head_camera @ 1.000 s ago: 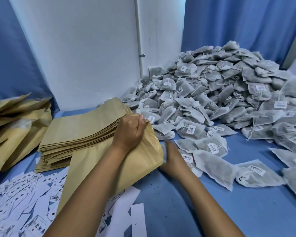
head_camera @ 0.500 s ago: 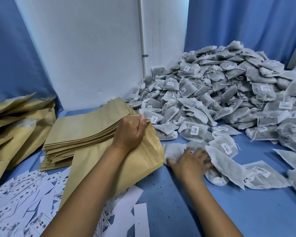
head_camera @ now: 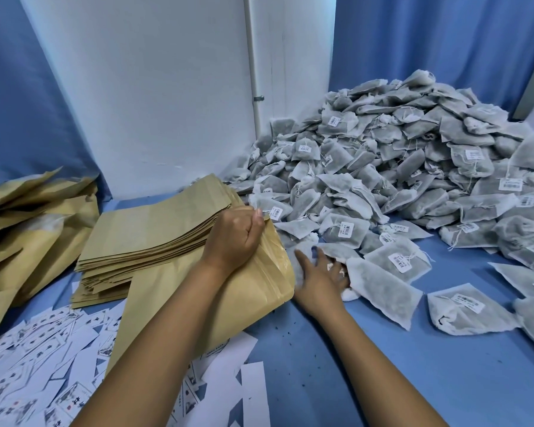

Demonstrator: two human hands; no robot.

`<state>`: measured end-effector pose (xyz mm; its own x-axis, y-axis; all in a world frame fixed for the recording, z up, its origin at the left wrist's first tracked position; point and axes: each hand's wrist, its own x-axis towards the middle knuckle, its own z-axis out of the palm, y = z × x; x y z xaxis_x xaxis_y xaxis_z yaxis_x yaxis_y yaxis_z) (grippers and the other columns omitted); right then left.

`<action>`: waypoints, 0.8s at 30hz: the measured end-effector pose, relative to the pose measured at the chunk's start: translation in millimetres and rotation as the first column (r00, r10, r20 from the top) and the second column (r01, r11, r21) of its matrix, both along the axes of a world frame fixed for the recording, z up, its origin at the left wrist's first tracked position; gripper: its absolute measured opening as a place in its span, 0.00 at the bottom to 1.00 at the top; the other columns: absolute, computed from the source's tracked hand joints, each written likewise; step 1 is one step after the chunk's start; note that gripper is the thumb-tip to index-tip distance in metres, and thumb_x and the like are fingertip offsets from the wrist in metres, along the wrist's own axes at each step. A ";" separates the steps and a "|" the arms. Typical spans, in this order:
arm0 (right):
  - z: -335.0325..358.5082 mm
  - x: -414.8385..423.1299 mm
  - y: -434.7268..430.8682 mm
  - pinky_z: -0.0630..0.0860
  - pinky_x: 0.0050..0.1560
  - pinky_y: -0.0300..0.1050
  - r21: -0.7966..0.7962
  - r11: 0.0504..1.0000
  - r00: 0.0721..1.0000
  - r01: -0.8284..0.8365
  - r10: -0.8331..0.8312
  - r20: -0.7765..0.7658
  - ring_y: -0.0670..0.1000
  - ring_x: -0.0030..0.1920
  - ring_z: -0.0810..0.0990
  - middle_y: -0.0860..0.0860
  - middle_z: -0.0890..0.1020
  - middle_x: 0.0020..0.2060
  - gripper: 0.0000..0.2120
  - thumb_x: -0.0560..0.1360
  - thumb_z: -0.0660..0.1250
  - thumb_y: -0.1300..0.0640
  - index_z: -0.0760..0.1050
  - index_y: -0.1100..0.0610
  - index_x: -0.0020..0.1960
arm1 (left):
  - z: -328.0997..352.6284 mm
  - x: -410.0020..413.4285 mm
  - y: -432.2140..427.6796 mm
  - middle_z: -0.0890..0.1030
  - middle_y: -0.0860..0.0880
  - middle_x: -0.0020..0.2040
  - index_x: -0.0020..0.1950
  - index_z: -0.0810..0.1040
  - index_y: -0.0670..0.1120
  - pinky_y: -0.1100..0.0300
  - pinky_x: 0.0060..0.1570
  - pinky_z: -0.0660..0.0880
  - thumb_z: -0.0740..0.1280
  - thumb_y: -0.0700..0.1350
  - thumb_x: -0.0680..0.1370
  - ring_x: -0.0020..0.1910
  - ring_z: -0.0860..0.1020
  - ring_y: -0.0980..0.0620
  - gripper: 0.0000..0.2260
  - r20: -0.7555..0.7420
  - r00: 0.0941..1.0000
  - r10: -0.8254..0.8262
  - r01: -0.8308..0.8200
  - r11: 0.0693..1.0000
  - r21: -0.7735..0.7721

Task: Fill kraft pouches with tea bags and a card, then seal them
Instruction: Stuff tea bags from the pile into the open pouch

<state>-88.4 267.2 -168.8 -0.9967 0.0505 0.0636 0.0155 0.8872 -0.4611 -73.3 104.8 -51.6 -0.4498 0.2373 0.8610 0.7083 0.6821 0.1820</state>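
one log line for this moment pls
left hand grips open kraft pouch mouth | right hand on tea bags by pouch | cards untouched
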 end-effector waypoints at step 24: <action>72.3 28.1 -2.9 0.71 0.33 0.36 -0.872 0.343 0.907 -0.351 -0.106 -0.407 0.41 0.31 0.74 0.45 0.78 0.28 0.08 0.64 0.58 0.65 0.75 0.58 0.32 | -11.6 2.3 -7.1 0.63 0.49 0.26 0.27 0.64 0.41 0.63 0.32 0.56 0.54 0.41 0.79 0.28 0.59 0.56 0.20 0.061 0.998 0.019 -0.025 0.995 0.093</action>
